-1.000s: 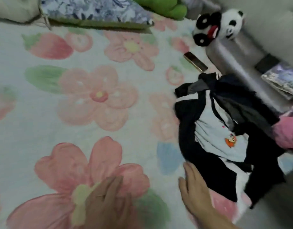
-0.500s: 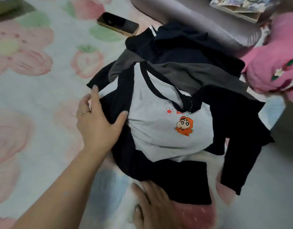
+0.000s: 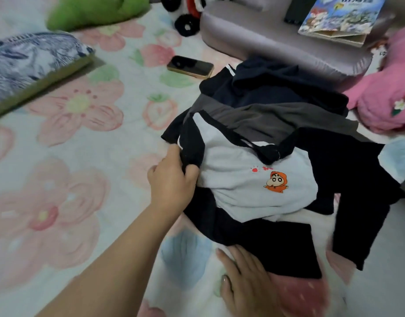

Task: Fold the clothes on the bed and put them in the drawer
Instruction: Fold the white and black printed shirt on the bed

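Your left hand (image 3: pixel 171 179) grips the black sleeve (image 3: pixel 191 147) at the nine o'clock edge of the shirt (image 3: pixel 249 186), thumb and fingers bunching the cloth. Your right hand (image 3: pixel 245 280) lies flat with straight fingers on the bed (image 3: pixel 71 170) at the shirt's six o'clock, against the black hem. Whether its fingertips slip under the hem is hard to tell. The shirt is pale grey with an orange cartoon patch and lies face up on top of a pile. A dark grey garment (image 3: pixel 265 120) and a navy garment (image 3: pixel 277 88) show at its twelve o'clock. A phone (image 3: pixel 190 66) lies on the bed at ten o'clock from the pile. A pink plush toy (image 3: pixel 384 94) sits at two o'clock, and a book (image 3: pixel 341 17) rests on a grey cushion (image 3: pixel 265 35) at one o'clock.
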